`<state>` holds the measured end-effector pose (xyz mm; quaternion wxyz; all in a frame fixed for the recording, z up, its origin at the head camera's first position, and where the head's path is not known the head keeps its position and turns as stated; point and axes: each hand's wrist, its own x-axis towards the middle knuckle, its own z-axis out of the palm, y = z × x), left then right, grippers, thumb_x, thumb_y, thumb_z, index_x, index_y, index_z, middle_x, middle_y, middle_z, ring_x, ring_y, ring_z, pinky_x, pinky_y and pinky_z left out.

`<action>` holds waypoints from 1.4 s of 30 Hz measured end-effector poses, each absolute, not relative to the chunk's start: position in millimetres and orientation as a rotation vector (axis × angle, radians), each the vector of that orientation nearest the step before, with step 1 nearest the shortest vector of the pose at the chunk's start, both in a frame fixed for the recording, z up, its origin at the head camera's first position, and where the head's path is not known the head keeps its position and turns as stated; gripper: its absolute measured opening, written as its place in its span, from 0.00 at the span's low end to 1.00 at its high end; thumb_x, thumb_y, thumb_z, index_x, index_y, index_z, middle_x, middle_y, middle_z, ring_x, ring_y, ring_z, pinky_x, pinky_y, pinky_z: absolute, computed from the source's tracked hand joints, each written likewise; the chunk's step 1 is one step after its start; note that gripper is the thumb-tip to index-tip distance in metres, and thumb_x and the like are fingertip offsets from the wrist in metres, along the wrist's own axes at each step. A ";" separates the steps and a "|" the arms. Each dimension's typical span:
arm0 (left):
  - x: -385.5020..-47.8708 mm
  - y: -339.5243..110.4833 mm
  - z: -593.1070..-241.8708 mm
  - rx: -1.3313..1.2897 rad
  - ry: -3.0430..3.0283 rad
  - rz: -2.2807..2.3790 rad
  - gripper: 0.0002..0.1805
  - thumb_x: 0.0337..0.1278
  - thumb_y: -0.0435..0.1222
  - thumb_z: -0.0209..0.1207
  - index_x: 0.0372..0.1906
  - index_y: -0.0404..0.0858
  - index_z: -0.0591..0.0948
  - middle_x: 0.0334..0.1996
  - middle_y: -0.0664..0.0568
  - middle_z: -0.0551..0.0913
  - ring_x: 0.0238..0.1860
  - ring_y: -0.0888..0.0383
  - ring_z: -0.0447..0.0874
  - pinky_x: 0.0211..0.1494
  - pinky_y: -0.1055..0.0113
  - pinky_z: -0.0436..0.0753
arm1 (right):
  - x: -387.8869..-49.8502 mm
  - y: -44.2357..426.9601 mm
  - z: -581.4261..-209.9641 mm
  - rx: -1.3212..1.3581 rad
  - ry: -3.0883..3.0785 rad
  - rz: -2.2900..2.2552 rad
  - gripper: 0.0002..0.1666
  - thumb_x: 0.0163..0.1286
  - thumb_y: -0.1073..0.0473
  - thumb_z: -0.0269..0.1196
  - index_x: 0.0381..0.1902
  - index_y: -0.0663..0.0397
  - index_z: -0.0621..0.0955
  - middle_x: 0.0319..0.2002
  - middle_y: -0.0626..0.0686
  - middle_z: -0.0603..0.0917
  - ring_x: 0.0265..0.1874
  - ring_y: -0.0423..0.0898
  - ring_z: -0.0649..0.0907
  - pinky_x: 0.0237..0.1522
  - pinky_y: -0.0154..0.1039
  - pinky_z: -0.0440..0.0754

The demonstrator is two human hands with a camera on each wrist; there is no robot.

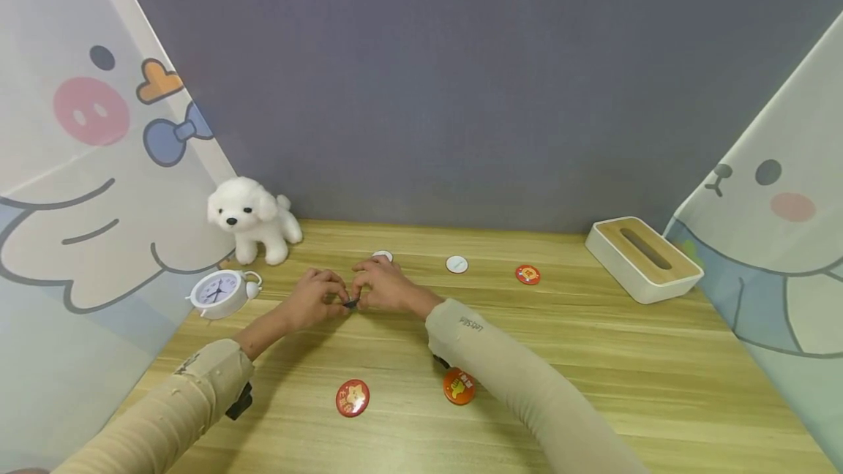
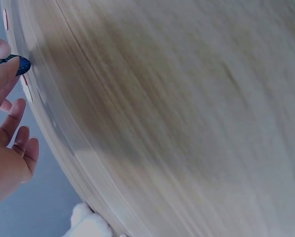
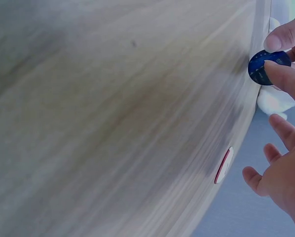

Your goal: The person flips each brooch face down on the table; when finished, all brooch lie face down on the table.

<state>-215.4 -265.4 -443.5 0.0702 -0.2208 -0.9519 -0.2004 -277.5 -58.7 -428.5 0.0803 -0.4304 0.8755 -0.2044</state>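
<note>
Over the middle-left of the table, my left hand and right hand meet at a small dark blue round badge. Fingers and thumbs of both hands pinch it at its edges. From the head view it looks like a thin dark sliver, tilted and mostly covered by fingers. Behind my right hand lies a white disc, partly hidden. Nearer the front are a red round badge and an orange-red round badge, the latter partly under the right sleeve.
Farther back lie another white disc and a red badge. At the left stand a white plush dog and a white alarm clock. A white tissue box with a wooden top stands at the right. A grey panel rises behind.
</note>
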 end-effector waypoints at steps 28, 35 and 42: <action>-214.8 -266.5 -439.6 -0.760 -2.945 -0.625 0.14 0.54 0.47 0.71 0.44 0.46 0.88 0.49 0.48 0.85 0.51 0.47 0.75 0.55 0.48 0.67 | -274.6 -57.2 -430.4 -1.346 2.629 -0.469 0.03 0.64 0.49 0.71 0.33 0.30 0.86 0.75 0.47 0.67 0.76 0.56 0.57 0.71 0.67 0.57; -214.4 -266.3 -439.4 -0.784 -2.929 -0.582 0.16 0.52 0.47 0.72 0.45 0.47 0.88 0.48 0.49 0.85 0.49 0.49 0.78 0.55 0.47 0.68 | -273.0 -57.8 -430.7 -1.325 2.624 -0.452 0.03 0.64 0.48 0.72 0.33 0.29 0.86 0.75 0.46 0.66 0.77 0.55 0.56 0.73 0.66 0.54; -214.2 -266.4 -439.6 -0.742 -2.978 -0.547 0.16 0.50 0.48 0.73 0.45 0.50 0.87 0.49 0.50 0.85 0.49 0.51 0.73 0.51 0.54 0.67 | -270.8 -58.0 -430.2 -1.330 2.610 -0.452 0.04 0.63 0.49 0.72 0.31 0.29 0.86 0.75 0.46 0.66 0.77 0.54 0.56 0.73 0.65 0.52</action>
